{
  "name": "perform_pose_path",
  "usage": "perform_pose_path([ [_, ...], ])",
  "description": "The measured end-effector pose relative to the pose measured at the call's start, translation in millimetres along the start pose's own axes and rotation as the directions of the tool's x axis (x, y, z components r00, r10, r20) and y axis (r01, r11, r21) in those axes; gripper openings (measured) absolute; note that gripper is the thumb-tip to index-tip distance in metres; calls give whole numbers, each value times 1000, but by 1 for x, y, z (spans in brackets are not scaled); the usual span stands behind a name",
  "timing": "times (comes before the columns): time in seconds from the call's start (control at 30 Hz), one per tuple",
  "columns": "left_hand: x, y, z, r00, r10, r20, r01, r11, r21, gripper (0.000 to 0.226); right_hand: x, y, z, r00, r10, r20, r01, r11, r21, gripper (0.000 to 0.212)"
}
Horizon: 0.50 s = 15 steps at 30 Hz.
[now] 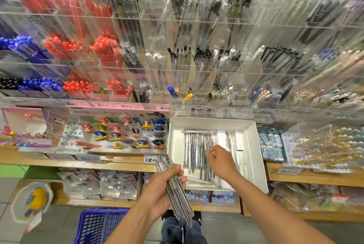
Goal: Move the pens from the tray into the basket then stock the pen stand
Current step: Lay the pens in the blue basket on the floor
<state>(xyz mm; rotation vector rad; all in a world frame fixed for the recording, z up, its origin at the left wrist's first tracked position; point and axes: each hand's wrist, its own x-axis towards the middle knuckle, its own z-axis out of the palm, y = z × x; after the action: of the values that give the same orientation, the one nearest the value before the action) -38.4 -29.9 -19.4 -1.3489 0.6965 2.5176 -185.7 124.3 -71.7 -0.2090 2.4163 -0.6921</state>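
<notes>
Pens [199, 151] with clear barrels lie lengthwise in the white cardboard tray [254, 157], which sits on the wooden shelf [126, 162] below the clear acrylic pen stand [177, 62]. More of them form a bundle [178, 194] gripped in the left hand [161, 190], whose fingers curl round the barrels with a tan bandage on one finger; the bundle's lower ends hang over the person's dark trousers. The right hand [218, 160] hovers over the tray with its fingertips drawn together above the pens; whether it pinches one cannot be told, as the hand hides what lies under it. How many pens the bundle holds is hard to count because the clear barrels blur together. The blue plastic basket [98, 224] stands on the floor at lower left, cut off by the bottom edge and partly hidden behind the left forearm. The stand's compartments hold red, blue, black and clear pens, strongly blurred toward the edges. Price tags along the stand's front read "4.00" and "6.00"; others are smeared. A tag on the shelf edge starts with "12". The card display [126, 131] left of the tray reads "TASTE OF BELONGING".
</notes>
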Motion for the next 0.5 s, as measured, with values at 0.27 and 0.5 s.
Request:
perform_pose_path([
  [0.27,5,3,10,996,22,87,-23,1000,15,31,-88,-41,-17,965,-190,179,101,904,416,12],
  [0.5,8,1,13,994,100,33,-103,990,98,75,-94,-51,0,972,-207,111,152,914,375,26],
])
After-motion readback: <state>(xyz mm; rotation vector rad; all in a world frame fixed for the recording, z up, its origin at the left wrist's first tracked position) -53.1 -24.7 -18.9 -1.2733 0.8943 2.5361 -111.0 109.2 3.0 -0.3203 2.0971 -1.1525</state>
